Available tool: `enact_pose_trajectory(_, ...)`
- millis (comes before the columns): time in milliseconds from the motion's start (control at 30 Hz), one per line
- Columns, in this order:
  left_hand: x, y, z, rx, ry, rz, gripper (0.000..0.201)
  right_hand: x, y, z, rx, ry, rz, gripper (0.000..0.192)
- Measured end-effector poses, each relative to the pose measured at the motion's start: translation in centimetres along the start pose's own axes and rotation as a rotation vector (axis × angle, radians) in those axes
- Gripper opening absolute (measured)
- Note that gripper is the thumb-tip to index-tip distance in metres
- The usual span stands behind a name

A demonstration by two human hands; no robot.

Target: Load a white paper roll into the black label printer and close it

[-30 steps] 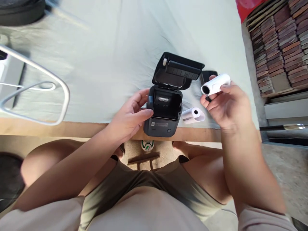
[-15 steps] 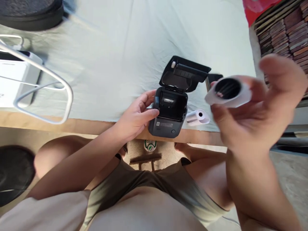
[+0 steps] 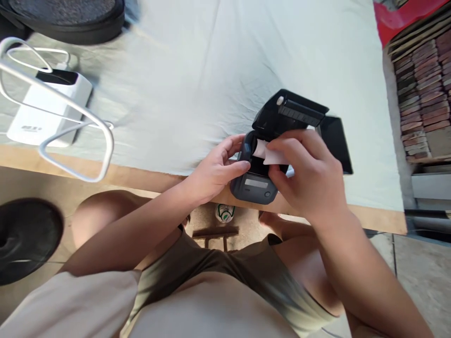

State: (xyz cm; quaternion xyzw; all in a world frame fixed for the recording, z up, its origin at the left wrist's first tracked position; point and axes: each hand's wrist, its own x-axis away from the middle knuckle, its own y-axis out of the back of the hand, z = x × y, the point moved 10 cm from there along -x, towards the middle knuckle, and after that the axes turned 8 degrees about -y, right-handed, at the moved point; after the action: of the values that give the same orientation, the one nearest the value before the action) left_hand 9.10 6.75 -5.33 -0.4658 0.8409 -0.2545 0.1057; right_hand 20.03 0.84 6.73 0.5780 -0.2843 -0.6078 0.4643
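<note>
1. We steady the small dark printer with our left hand, fingers curled about its left side and thumb along its front edge. It sits at the near edge of the table, on the pale cloth.
2. Our right hand is closed around a white paper roll, pinching it between thumb and fingers and holding it in the mouth of the printer's open bay.
3. The printer's lid stands tipped back, so the bay is open. We judge the loading about half done: the roll is at the bay, but our fingers cover much of it, so we cannot tell whether it is fully seated.
4. As we judge it, what is left is seating the roll, drawing its end out, and shutting the lid.
5. Just behind our right hand lies a flat black thing on the cloth.
6. Far to the left a white power bank with a white cable rests on the cloth, a pale metal frame crossing in front of it, and a dark round thing sits at the table's far side.
</note>
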Motion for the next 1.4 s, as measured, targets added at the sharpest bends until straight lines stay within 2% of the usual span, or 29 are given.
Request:
enact_pose_trajectory(133, 0.1, 0.1, -0.2, 0.0, -0.021, -0.005, 0.068, 0.1, 0.1, 0.2, -0.008, 0.02, -0.019, 0.025)
enact_pose_trajectory(233, 0.4, 0.2, -0.2, 0.012, -0.016, -0.02, 0.067, 0.7, 0.8, 0.7, -0.075, 0.071, -0.038, 0.013)
enact_pose_trajectory(333, 0.5, 0.0, -0.1, 0.015, -0.008, 0.001, 0.069, 1.4, 1.4, 1.8, -0.167, 0.13, 0.005, 0.001)
enact_pose_trajectory(433, 0.4, -0.4, -0.2, -0.084, -0.02, 0.051, 0.081, 1.6, 1.9, 2.3, -0.267, 0.156, 0.062, 0.006)
enact_pose_trajectory(467, 0.3, -0.4, -0.3, -0.125, -0.023, 0.057, 0.086, 1.4, 2.4, 2.0, -0.316, 0.139, 0.033, 0.006)
enact_pose_trajectory(567, 0.2, -0.4, -0.3, -0.194, -0.023, 0.07, 0.095, 0.6, 4.5, -1.3, -0.399, -0.035, -0.205, 0.008)
enact_pose_trajectory(633, 0.2, -0.7, -0.3, -0.22, -0.023, 0.111, 0.099, 0.3, 4.5, -3.5, -0.391, -0.134, -0.276, 0.024)
enact_pose_trajectory(733, 0.1, -1.1, -0.3, -0.263, -0.044, 0.174, 0.102, -0.3, 2.9, -4.3, -0.444, -0.1, -0.188, 0.045)
enact_pose_trajectory(833, 0.2, -0.9, -0.1, -0.294, -0.037, 0.181, 0.102, -0.5, 2.6, -4.2, -0.471, -0.079, -0.154, 0.042)
enact_pose_trajectory(967, 0.2, -0.8, -0.2, -0.319, -0.053, 0.202, 0.104, -0.8, 2.6, -3.4, -0.395, -0.092, -0.072, 0.037)
enact_pose_trajectory(1133, 0.1, -0.9, -0.3, -0.303, -0.105, 0.231, 0.106, -0.9, 0.3, -2.3, -0.255, 0.001, 0.178, 0.054)
enact_pose_trajectory(1233, 0.2, -0.7, -0.3, -0.234, -0.115, 0.203, 0.098, -0.5, -1.1, -2.1, -0.248, 0.013, 0.285, 0.051)
enact_pose_trajectory(1400, 0.1, -0.2, 0.0, -0.202, -0.089, 0.155, 0.084, -0.3, -1.2, -1.4, -0.201, 0.073, 0.216, 0.043)
